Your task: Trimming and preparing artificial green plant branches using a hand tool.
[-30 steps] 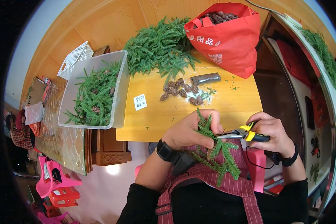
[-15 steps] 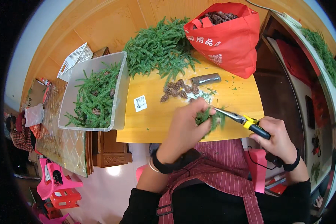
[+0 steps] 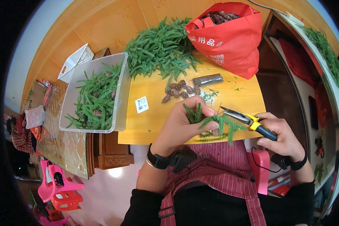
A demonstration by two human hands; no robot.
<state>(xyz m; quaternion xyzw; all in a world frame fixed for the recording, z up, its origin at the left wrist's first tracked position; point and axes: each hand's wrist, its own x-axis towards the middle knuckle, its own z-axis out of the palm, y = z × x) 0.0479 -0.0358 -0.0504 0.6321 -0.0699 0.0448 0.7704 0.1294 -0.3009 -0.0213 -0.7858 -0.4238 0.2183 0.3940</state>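
My left hand (image 3: 182, 122) is closed on a green pine sprig (image 3: 226, 123), whose needled tips fan out to both sides of the fingers. A thin stem or wire sticks up from the sprig near the fingertips. My right hand (image 3: 280, 135) grips needle-nose pliers (image 3: 240, 117) by their yellow and black handles. The pliers' jaws point left, close beside that thin stem; whether they touch it I cannot tell. Beyond my left hand, several small pine cones (image 3: 176, 92) lie on the yellow table (image 3: 139, 128), next to a dark wrapped bundle (image 3: 208, 80).
A translucent bin (image 3: 123, 90) of pine greenery and cones stands at the left. Behind the cones is a heap of green sprigs (image 3: 158, 49). A red bag (image 3: 229, 52) of pine cones occupies the far right corner. A white label (image 3: 141, 104) lies on the table.
My left hand has turned, and the sprig now spreads more to the right under the pliers. The pliers' tips have shifted slightly right, away from the left fingertips.
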